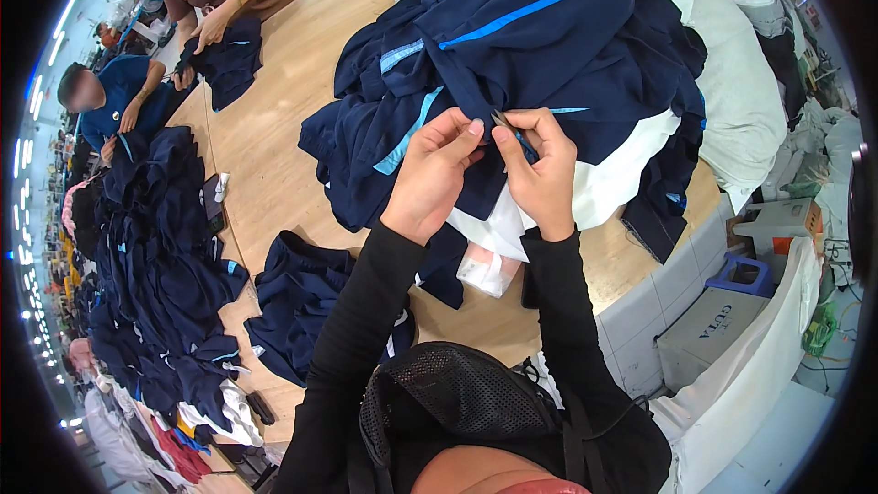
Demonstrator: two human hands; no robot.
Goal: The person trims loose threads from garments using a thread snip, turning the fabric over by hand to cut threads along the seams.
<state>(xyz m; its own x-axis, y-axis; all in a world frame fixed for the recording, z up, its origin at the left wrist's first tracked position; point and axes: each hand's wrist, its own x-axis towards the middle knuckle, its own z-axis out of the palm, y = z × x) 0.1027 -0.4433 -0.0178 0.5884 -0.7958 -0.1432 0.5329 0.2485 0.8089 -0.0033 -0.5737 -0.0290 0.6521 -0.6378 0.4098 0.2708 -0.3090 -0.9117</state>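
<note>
The right hand (546, 178) clasps snips (499, 120), their long axis slanting forward-left; the left hand (428, 178) pinches a navy garment (558, 64).

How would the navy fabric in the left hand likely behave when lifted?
The navy fabric is probably floppy, judging by its soft folds and creases. It would likely sag below the left hand, which pinches only a small part. Its many heaped layers suggest lifting everything may feel heavy.
</note>
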